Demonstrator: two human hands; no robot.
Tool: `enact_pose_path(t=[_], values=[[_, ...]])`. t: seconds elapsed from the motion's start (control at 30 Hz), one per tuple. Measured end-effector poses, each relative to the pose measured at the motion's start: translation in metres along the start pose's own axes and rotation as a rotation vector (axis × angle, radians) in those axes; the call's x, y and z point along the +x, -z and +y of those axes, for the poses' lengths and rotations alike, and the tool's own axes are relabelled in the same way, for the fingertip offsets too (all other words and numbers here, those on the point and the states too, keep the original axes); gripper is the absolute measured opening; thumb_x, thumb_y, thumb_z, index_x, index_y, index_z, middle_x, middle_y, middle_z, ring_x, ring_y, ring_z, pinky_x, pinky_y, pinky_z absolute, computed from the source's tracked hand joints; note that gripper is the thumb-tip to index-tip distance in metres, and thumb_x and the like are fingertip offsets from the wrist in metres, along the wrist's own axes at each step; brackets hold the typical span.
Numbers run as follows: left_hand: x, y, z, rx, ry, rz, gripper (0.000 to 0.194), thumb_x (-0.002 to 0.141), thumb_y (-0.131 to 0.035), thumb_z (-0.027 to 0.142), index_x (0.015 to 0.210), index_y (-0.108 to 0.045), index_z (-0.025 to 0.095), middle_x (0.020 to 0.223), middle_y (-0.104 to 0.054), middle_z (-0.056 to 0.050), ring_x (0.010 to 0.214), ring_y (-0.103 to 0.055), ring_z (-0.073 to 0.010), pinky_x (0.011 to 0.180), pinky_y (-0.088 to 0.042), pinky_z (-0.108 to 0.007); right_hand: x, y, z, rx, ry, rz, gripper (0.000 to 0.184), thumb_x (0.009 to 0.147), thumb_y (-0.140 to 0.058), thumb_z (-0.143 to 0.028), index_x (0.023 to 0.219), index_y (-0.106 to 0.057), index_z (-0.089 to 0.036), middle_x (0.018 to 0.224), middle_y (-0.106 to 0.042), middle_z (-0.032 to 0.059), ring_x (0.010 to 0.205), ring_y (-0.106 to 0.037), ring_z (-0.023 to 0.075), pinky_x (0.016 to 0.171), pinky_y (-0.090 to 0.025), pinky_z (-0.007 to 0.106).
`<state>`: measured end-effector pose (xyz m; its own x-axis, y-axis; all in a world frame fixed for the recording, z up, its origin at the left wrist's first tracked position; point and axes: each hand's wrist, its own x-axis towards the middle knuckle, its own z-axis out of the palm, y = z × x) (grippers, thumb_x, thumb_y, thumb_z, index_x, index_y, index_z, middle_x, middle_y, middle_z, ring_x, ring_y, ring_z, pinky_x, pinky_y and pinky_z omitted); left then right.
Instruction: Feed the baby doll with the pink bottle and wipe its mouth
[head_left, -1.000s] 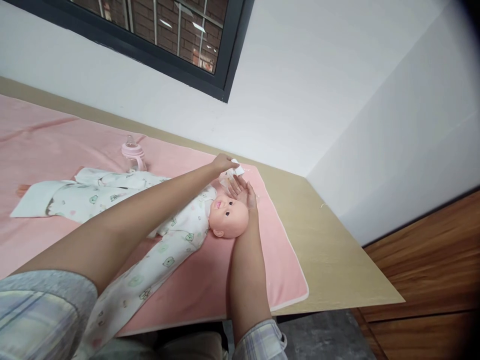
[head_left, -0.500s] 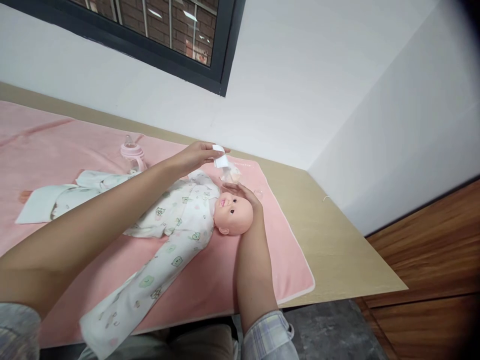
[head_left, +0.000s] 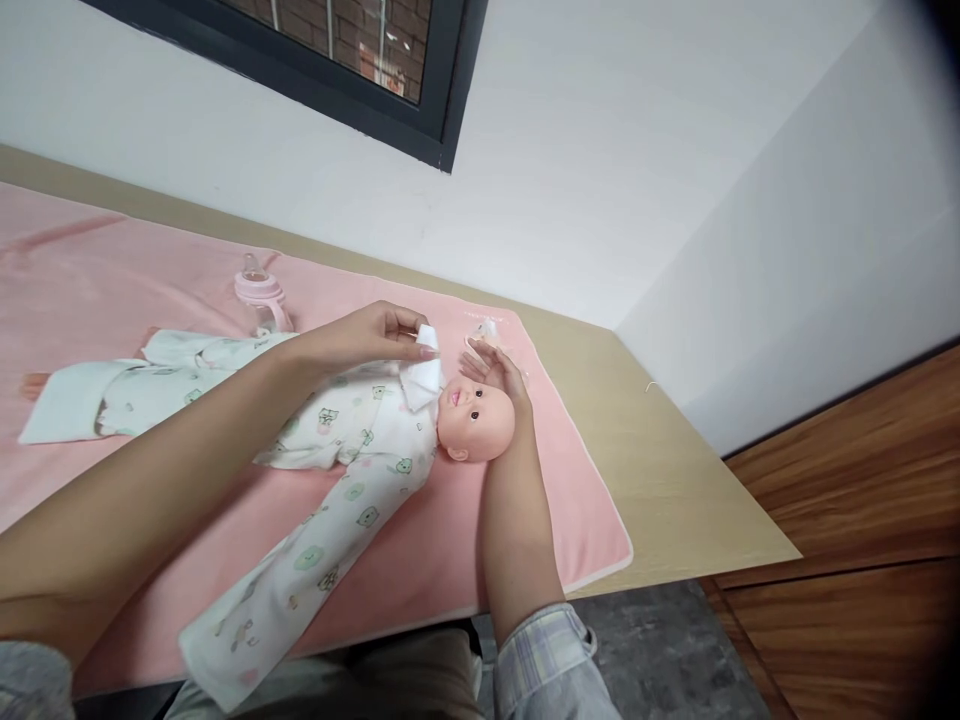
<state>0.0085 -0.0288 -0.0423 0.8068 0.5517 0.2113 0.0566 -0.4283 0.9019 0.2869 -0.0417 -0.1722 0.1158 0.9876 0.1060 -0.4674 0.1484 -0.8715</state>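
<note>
A baby doll in white printed clothes lies on its back on a pink blanket, its head toward the right. My left hand pinches a folded white tissue or cloth between thumb and fingers, over the doll's upper chest, close to its chin. Beyond the doll's head is my right hand, fingers stretched and holding nothing. Its forearm passes along the crown of the head; whether it touches is hard to tell. A small white and clear item lies partly hidden behind the right fingers.
A pink-topped baby bottle stands on the blanket behind the doll's legs. Wooden tabletop shows to the right, ending in a corner. White walls and a dark window frame rise behind the table.
My left hand has brought the white tissue or cloth down and toward me, from beyond the doll to near its chin. The right hand stays beside the head. The view has shifted slightly.
</note>
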Motion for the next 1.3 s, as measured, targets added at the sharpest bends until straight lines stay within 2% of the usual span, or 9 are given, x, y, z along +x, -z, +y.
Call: enact_pose_path(t=[0.17,0.23,0.3,0.43,0.6,0.87,1.07,1.3], values=[[-0.004,-0.004,0.000,0.135,0.012,-0.140,0.034,0.084,-0.073,0.049,0.077,-0.061,0.018,0.060,-0.051,0.000,0.051,-0.049,-0.0133,0.051,-0.035,-0.025,0.001,0.004,0.004,0.008,-0.001,0.013,0.029,0.088,-0.065,-0.049,0.107,-0.073,-0.029,0.136,-0.070,0.0006,0.124,-0.067,0.0227,0.118,-0.046,0.047],[-0.002,-0.009,-0.001,0.222,-0.028,-0.191,0.033,0.085,-0.072,0.047,0.073,-0.060,0.018,0.059,-0.046,0.001,0.051,-0.042,-0.0120,0.050,-0.029,-0.025,0.002,0.005,0.007,0.019,-0.012,0.030,0.027,0.089,-0.064,-0.048,0.105,-0.072,-0.028,0.133,-0.071,0.0014,0.124,-0.067,0.0230,0.119,-0.045,0.048],[0.000,-0.014,-0.002,0.295,-0.081,-0.219,0.030,0.085,-0.069,0.043,0.073,-0.063,0.017,0.063,-0.050,0.001,0.055,-0.044,-0.0129,0.053,-0.029,-0.025,0.002,0.005,0.010,0.023,-0.028,0.040,0.027,0.089,-0.063,-0.049,0.104,-0.072,-0.028,0.131,-0.072,0.0016,0.126,-0.066,0.0230,0.120,-0.044,0.049],[0.003,-0.023,-0.004,0.417,-0.135,-0.156,0.026,0.085,-0.064,0.038,0.074,-0.070,0.015,0.069,-0.060,-0.001,0.063,-0.050,-0.0153,0.058,-0.033,-0.026,-0.003,0.001,0.014,0.020,-0.014,0.046,0.028,0.090,-0.063,-0.051,0.105,-0.072,-0.028,0.131,-0.072,0.0019,0.130,-0.063,0.0222,0.124,-0.041,0.048],[0.001,-0.030,-0.005,0.444,-0.167,-0.110,0.023,0.083,-0.062,0.032,0.089,-0.079,0.017,0.083,-0.073,-0.003,0.072,-0.060,-0.0178,0.063,-0.037,-0.026,-0.004,-0.001,0.014,0.023,-0.045,0.042,0.028,0.090,-0.063,-0.048,0.108,-0.070,-0.028,0.135,-0.070,0.0026,0.132,-0.063,0.0216,0.122,-0.043,0.049],[0.003,-0.040,-0.009,0.528,-0.164,-0.079,0.023,0.082,-0.060,0.034,0.080,-0.075,0.016,0.077,-0.071,-0.002,0.068,-0.060,-0.0178,0.059,-0.033,-0.027,0.002,0.001,0.013,0.035,-0.064,0.072,0.031,0.089,-0.065,-0.046,0.115,-0.068,-0.029,0.133,-0.071,0.0013,0.128,-0.065,0.0204,0.123,-0.042,0.046],[0.001,-0.039,-0.007,0.559,-0.194,-0.059,0.019,0.081,-0.060,0.029,0.083,-0.076,0.018,0.079,-0.073,-0.001,0.067,-0.062,-0.0178,0.060,-0.036,-0.027,-0.010,-0.012,0.006,-0.005,-0.075,0.129,0.035,0.087,-0.069,-0.046,0.118,-0.068,-0.030,0.132,-0.072,0.0013,0.129,-0.065,0.0222,0.121,-0.044,0.048],[0.002,-0.037,-0.011,0.569,-0.230,-0.051,0.019,0.085,-0.059,0.026,0.086,-0.076,0.018,0.086,-0.077,-0.002,0.073,-0.067,-0.0184,0.065,-0.040,-0.026,-0.017,-0.022,0.002,-0.008,-0.062,0.148,0.031,0.089,-0.068,-0.045,0.116,-0.070,-0.030,0.134,-0.071,0.0005,0.132,-0.062,0.0211,0.123,-0.042,0.044]])
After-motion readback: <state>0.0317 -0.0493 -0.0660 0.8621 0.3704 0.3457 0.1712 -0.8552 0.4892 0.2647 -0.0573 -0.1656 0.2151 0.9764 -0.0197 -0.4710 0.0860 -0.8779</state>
